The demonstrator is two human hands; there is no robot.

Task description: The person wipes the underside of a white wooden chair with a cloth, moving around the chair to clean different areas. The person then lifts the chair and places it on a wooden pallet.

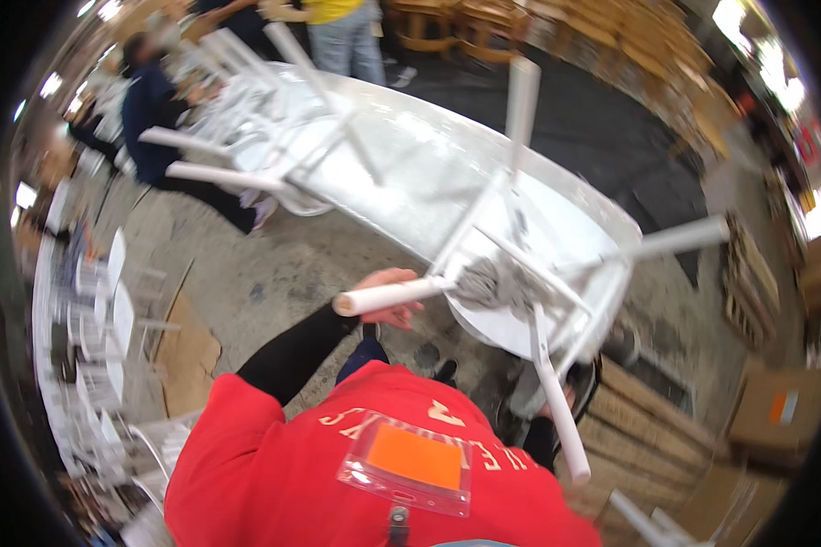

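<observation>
White tabletop bears, at its right end, an upturned chair and grey rag; left fingers loosely spread behind a leg; right hand's grip unclear.

We see a white chair at 3 o'clock, black sleeve at 8, pale-lettered red shirt and orange card at 6.

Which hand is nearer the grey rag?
Left. The left hand is just left of the rag, behind a chair leg; the right hand is lower in view, to its right, partly hidden.
</observation>
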